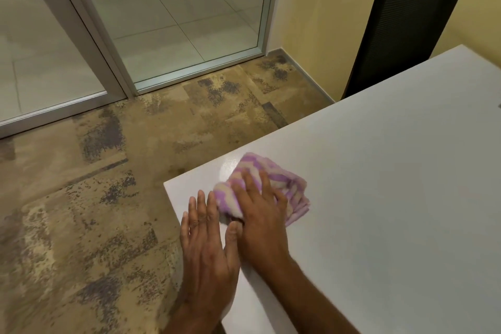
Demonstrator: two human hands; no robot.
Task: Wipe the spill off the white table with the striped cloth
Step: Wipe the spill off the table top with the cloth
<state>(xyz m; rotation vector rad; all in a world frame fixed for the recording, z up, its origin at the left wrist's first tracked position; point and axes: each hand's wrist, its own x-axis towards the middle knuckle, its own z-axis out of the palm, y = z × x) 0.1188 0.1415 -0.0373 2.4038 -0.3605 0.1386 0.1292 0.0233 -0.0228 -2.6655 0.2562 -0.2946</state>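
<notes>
Striped cloth (pixel 267 187), one; two hands.

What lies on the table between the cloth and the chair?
Nothing: in the head view, the table is bare from the cloth to the chair.

Dim warm light, soft blur, wide-angle bending at the edges.
</notes>
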